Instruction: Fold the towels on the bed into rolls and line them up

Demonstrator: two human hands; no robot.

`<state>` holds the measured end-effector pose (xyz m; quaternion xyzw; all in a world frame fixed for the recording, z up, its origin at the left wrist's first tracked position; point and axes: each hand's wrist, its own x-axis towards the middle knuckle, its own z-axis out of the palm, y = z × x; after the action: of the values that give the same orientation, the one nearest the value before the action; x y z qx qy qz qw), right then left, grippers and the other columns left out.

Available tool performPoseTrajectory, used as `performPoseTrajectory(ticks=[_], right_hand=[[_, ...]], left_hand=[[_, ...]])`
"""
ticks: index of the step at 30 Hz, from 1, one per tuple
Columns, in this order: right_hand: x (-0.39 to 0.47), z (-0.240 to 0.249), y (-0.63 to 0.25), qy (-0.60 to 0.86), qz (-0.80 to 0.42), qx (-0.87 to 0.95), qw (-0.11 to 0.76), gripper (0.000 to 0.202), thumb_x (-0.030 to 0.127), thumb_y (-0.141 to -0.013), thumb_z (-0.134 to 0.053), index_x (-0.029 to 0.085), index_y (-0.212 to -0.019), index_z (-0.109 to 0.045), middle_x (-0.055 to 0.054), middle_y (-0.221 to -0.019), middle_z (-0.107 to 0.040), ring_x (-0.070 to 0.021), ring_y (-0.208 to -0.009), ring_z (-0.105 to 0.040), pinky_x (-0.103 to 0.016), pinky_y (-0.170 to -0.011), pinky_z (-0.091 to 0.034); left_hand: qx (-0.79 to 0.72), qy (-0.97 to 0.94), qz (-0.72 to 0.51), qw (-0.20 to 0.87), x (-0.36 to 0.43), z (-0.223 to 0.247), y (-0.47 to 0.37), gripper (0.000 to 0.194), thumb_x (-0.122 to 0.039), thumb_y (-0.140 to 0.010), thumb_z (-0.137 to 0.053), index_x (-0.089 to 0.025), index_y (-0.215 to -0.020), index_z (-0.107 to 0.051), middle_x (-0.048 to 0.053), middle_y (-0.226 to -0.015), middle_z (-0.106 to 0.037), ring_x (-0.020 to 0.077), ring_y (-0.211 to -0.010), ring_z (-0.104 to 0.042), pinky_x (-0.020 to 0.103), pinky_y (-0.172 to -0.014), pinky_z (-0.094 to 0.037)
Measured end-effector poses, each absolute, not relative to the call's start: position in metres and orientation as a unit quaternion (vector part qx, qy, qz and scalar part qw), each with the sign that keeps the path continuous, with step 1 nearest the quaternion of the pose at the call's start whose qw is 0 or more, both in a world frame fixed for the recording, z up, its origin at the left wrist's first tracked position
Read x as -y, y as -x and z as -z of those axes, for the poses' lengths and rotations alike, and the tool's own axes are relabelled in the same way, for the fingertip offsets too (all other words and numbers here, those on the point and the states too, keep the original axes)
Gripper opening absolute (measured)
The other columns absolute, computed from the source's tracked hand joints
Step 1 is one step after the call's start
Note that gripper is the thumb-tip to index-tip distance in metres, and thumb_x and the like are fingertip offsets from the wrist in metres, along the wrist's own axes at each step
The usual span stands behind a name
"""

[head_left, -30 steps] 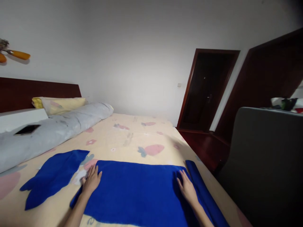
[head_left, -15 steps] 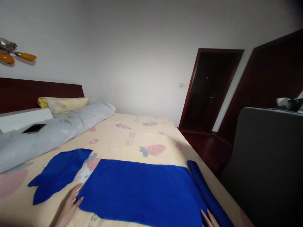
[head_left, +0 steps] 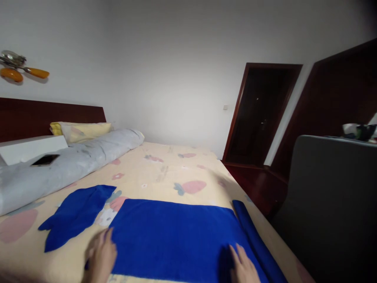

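A wide blue cloth [head_left: 173, 239] lies flat on the bed, with a long rolled or folded blue strip [head_left: 256, 236] along its right side. Over the cloth's left edge is my left hand [head_left: 103, 253], slightly blurred, its fingers loosely extended and partly bent. A small bit of blue shows just left of this hand. My right hand [head_left: 244, 267] is above the right part of the cloth, fingers apart, casting a dark shadow beside it. Farther left lies a separate, irregularly shaped blue cloth piece [head_left: 78, 214], apart from both hands.
The bed sheet [head_left: 165, 169] has a strawberry print. A grey bolster-like roll [head_left: 97, 153] runs along the left, bearing a phone [head_left: 45, 160] and a white box [head_left: 32, 149]. Behind is a yellow pillow [head_left: 85, 131]. A grey chair back [head_left: 330, 196] stands right of the bed.
My left hand has moved right and onto the cloth's left edge. My right hand has shifted left and farther up over the cloth. The cloth's left lower edge has changed shape.
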<state>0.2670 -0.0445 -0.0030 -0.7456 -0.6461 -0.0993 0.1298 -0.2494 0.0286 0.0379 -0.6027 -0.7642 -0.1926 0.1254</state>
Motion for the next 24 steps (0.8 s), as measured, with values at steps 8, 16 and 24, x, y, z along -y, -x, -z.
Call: performPoseTrajectory(ticks=[8, 16, 24], right_hand=[[-0.015, -0.042, -0.105, 0.621, -0.081, 0.758, 0.181, 0.060, 0.056, -0.096, -0.026, 0.027, -0.149, -0.031, -0.005, -0.156, -0.024, -0.0231, -0.144, -0.022, -0.046, -0.116, -0.027], [0.019, 0.011, -0.240, 0.731, 0.011, 0.662, 0.165, 0.067, 0.065, -0.091, -0.031, 0.029, -0.146, -0.037, -0.006, -0.155, -0.030, -0.0268, -0.143, -0.028, -0.052, -0.114, -0.027], [0.018, 0.023, -0.311, 0.768, 0.099, 0.604, 0.187, 0.064, 0.054, -0.090, -0.031, 0.010, -0.128, -0.059, -0.022, -0.140, -0.050, -0.0340, -0.131, -0.047, -0.048, -0.101, -0.042]], left_hand=[[0.548, 0.827, 0.121, -0.037, -0.031, -0.041, 0.049, 0.056, -0.030, -0.096, -0.029, -0.023, -0.151, -0.027, 0.004, -0.157, -0.024, 0.0218, -0.145, -0.024, 0.045, -0.116, -0.028], [0.735, 0.678, 0.030, 0.000, -0.021, -0.026, 0.192, 0.062, -0.050, -0.093, -0.030, -0.029, -0.151, -0.026, 0.002, -0.159, -0.017, 0.0241, -0.147, -0.017, 0.052, -0.115, -0.019], [0.796, 0.592, 0.102, 0.077, -0.018, -0.011, 0.263, 0.059, -0.024, -0.088, -0.034, -0.026, -0.148, -0.037, 0.007, -0.147, -0.046, 0.0225, -0.142, -0.031, 0.049, -0.111, -0.029]])
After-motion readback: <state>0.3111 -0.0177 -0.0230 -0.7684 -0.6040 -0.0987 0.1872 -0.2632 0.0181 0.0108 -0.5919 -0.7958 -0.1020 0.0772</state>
